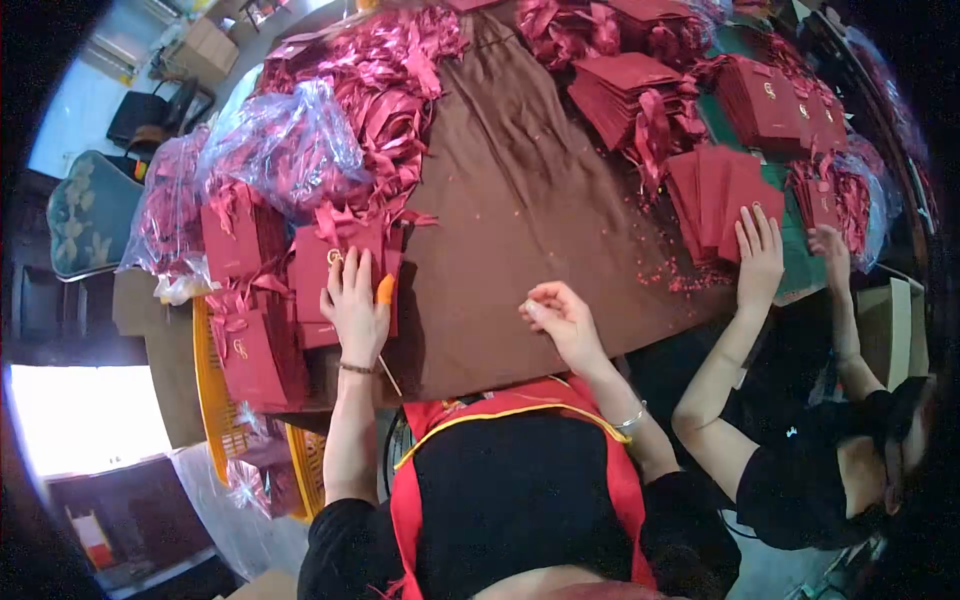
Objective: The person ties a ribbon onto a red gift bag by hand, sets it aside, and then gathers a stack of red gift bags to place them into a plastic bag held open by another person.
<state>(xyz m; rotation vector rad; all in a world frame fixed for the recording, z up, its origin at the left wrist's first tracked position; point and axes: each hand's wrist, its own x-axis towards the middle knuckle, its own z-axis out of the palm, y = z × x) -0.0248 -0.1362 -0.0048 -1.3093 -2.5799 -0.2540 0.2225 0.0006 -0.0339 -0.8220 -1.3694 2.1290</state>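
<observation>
My left hand (pixel 357 305) lies with its fingers stretched over a red paper gift bag (pixel 312 270) with a gold emblem and a ribbon. An orange finger cot (pixel 385 290) covers its thumb. Beside that wrist, a thin pale stick (pixel 389 375) pokes out toward the table edge. Over the brown tablecloth (pixel 480 250), my right hand (pixel 562 322) is closed, with the fingers curled in and the thumb pressed to them; I cannot tell what it pinches.
More red bags (pixel 255 350) stand at the left near a yellow crate (pixel 215 390). Ribbons (pixel 390 110) and clear plastic (pixel 290 140) are heaped behind. At right, a co-worker's hand (pixel 760 250) touches fanned red bags (pixel 710 195). Red scraps (pixel 680 275) lie nearby.
</observation>
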